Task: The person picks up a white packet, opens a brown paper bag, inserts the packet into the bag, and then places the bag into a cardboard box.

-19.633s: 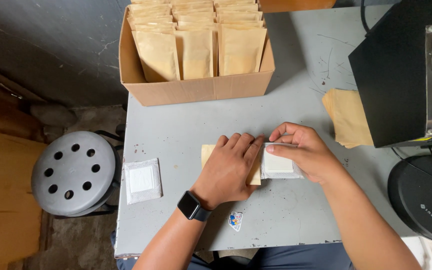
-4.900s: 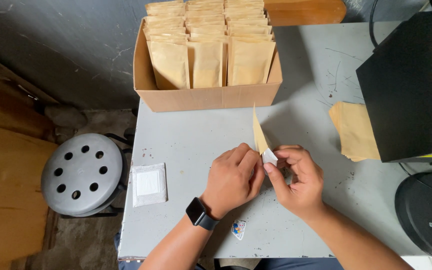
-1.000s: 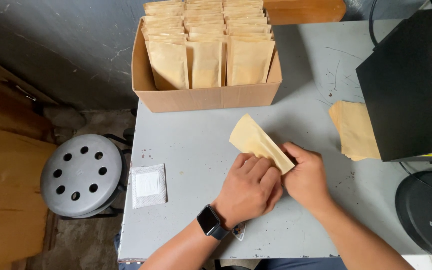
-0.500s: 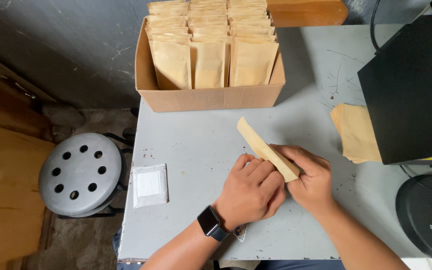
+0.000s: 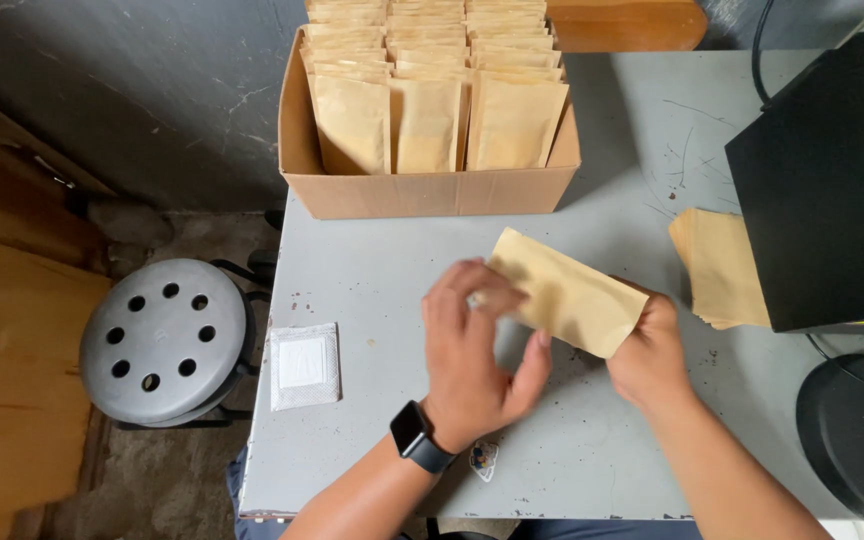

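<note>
A: What have you got in your hands?

B: Your right hand pinches one end of a flat, matte kraft-paper pouch, thumb and fingers closed on it, holding it tilted just above the grey table, near the middle. Your left hand has its fingers spread loosely, fingertips touching the pouch's far left end, not gripping it.

A: And around you?

B: Far from you, an open corrugated cardboard box holds upright rows of matching pouches. To the right, a small stack of tan pouches lies partly under a black boxy machine. To the left, a square translucent sachet with a white centre lies flat. Off the left edge stands a round grey stool with holes in its seat.
</note>
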